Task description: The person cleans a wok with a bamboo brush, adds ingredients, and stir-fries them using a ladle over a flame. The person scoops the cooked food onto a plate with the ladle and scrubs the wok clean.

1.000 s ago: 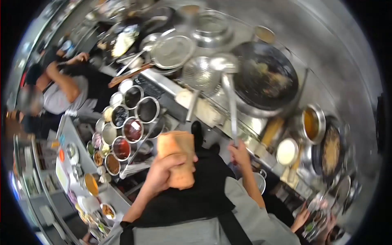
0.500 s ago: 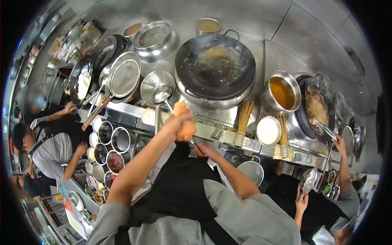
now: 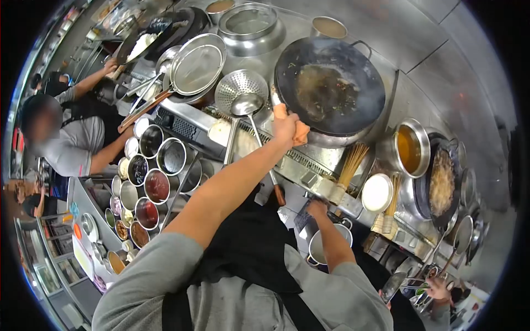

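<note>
My left hand (image 3: 286, 128) is closed round a folded orange cloth (image 3: 300, 132) at the left rim of a large black wok (image 3: 331, 85). Dark residue and a little liquid lie in the wok, with some haze over it. My right hand (image 3: 317, 208) is lower down at the stove's front edge, near a pot (image 3: 330, 243); its fingers are hard to make out. A ladle (image 3: 247, 105) rests in a perforated strainer (image 3: 241, 88), its wooden-ended handle pointing down toward me, touched by neither hand.
Bamboo brushes (image 3: 351, 168), a white-filled container (image 3: 377, 192) and a pot of amber liquid (image 3: 411, 149) stand right of the wok. Seasoning pots (image 3: 157, 186) fill the left counter. Co-workers are at the left (image 3: 83, 138) and lower right (image 3: 439, 289).
My left hand has moved with the cloth up to the wok's rim. My right hand has let go of the ladle, now lying in the strainer, and moved right. The view has shifted.
</note>
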### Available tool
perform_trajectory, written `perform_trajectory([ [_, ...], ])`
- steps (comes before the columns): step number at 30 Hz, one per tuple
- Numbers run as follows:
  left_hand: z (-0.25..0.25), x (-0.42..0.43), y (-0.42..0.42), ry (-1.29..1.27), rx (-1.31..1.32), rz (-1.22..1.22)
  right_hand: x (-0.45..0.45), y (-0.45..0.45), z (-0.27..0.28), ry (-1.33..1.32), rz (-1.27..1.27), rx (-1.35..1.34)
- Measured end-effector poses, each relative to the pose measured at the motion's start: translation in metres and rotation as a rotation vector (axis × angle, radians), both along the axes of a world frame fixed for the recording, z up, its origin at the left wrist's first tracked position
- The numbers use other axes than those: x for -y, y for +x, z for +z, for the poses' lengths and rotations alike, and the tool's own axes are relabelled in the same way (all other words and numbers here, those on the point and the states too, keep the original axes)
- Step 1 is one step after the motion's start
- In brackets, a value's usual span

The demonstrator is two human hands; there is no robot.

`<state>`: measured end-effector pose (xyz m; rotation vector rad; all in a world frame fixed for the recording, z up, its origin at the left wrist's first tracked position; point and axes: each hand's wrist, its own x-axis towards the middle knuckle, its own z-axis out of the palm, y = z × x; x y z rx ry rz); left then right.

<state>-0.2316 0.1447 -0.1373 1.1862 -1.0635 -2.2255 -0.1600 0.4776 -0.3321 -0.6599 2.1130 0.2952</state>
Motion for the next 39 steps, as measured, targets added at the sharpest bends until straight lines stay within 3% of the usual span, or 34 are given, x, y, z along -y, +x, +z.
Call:
perform_trajectory([
  [3, 0.011, 0.000, 0.004, 0.034, -0.123, -0.072, -0.005, 0.003, -0.106, -0.011, 0.367, 0.165],
  [5, 0.038, 0.015, 0.026, 0.175, -0.055, -0.204, 0.043, 0.032, -0.032, -0.683, -0.371, 0.134],
  [6, 0.046, 0.025, 0.044, 0.300, 0.024, -0.313, 0.071, 0.039, 0.008, -0.705, -1.008, 0.619],
  [7, 0.054, 0.031, 0.064, 0.250, 0.056, -0.295, 0.101, 0.040, 0.025, -0.763, -1.243, 1.055],
  [8, 0.056, 0.037, 0.087, 0.194, 0.094, -0.282, 0.119, 0.041, 0.068, -0.745, -1.224, 1.054],
  [10, 0.054, 0.050, 0.140, -0.156, 0.076, -0.219, 0.160, 0.041, 0.166, -0.862, -0.660, 0.535],
  [11, 0.040, 0.060, 0.168, -0.372, 0.196, -0.205, 0.172, 0.046, 0.165, -1.008, -0.749, 0.508],
  [12, 0.016, 0.073, 0.192, -0.588, 0.314, -0.183, 0.181, 0.040, 0.192, -0.973, -0.807, 0.600],
  [14, -0.020, 0.103, 0.232, -0.594, 0.564, -0.335, 0.211, 0.032, 0.252, -0.973, -1.009, 0.709],
  [16, 0.012, 0.111, 0.245, -0.270, 0.460, -0.306, 0.256, -0.011, 0.262, -0.952, -0.993, 0.613],
  [17, -0.002, 0.112, 0.250, -0.201, 0.354, -0.258, 0.289, -0.038, 0.283, -1.031, -0.936, 0.598],
  [18, 0.025, 0.117, 0.250, -0.117, 0.270, -0.254, 0.326, -0.071, 0.306, -1.109, -0.883, 0.579],
  [19, 0.059, 0.123, 0.248, 0.001, 0.162, -0.248, 0.358, -0.113, 0.289, -1.094, -0.750, 0.353],
  [20, 0.097, 0.131, 0.248, 0.116, 0.056, -0.247, 0.392, -0.139, 0.314, -1.179, -0.618, 0.201],
  [21, 0.136, 0.139, 0.250, 0.115, 0.049, -0.260, 0.427, -0.173, 0.305, -1.206, -0.496, 0.022],
  [22, 0.175, 0.146, 0.251, 0.229, -0.075, -0.252, 0.461, -0.221, 0.255, -1.264, -0.301, -0.311],
  [23, 0.207, 0.154, 0.253, 0.342, -0.200, -0.240, 0.488, -0.233, 0.260, -1.388, -0.001, -0.663],
  [24, 0.229, 0.161, 0.257, 0.337, -0.206, -0.244, 0.514, -0.231, 0.286, -1.060, -0.347, -0.342],
  [26, 0.263, 0.164, 0.272, 0.352, -0.231, -0.179, 0.548, -0.245, 0.282, -1.084, -0.720, 0.295],
  [27, 0.276, 0.166, 0.281, 0.335, -0.238, -0.155, 0.558, -0.246, 0.285, -1.095, -0.738, 0.290],
  [29, 0.304, 0.176, 0.297, 0.261, -0.241, -0.125, 0.566, -0.249, 0.291, -1.104, -1.326, 1.328],
  [30, 0.314, 0.182, 0.301, 0.230, -0.268, -0.076, 0.562, -0.248, 0.304, -1.143, -1.352, 1.313],
  [32, 0.330, 0.192, 0.316, 0.228, -0.283, 0.057, 0.553, -0.248, 0.328, -1.075, -1.450, 1.940],
  [35, 0.338, 0.218, 0.338, -0.118, -0.571, 0.022, 0.541, -0.256, 0.342, -1.260, -1.457, 2.135],
  [39, 0.380, 0.269, 0.327, -0.742, -1.322, -0.419, 0.560, -0.296, 0.331, -1.659, -1.322, 2.132],
])
